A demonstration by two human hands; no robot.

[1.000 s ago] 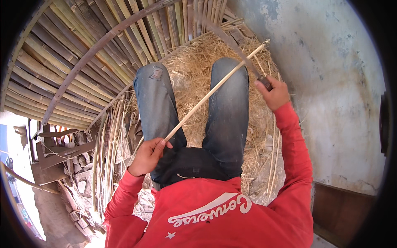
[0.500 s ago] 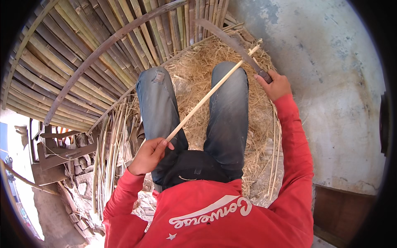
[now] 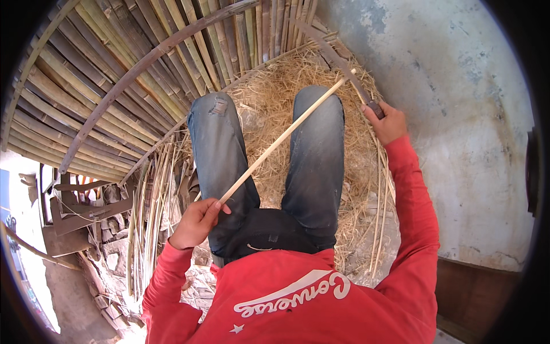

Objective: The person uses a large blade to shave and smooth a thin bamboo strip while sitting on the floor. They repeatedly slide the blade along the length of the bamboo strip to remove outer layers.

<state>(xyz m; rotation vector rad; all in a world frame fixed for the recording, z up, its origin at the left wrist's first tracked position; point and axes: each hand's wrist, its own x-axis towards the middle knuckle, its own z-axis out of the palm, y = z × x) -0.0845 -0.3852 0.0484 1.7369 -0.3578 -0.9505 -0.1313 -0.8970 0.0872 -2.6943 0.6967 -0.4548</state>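
Observation:
A pale, thin wooden or bamboo stick (image 3: 286,135) slants across my thighs, its far end up by my right knee. My left hand (image 3: 197,222) is closed around its near end. In my right hand (image 3: 389,124) is the dark handle of a long knife (image 3: 335,57), whose blade points up and to the left. The blade meets or passes just beside the stick's far tip; whether they touch I cannot tell. Under the stick are my jeans-clad legs (image 3: 315,149).
Straw-like shavings (image 3: 272,80) cover the ground around my knees. A bamboo-slat panel (image 3: 154,57) with a curved wooden rib stands at the far left. Thin strips (image 3: 150,212) lean beside my left leg. A plastered wall (image 3: 458,143) rises on the right.
The knife and my right hand have shifted a little right, the blade toward the stick's tip. A curl at that tip is gone. My left hand has drawn slightly down and left.

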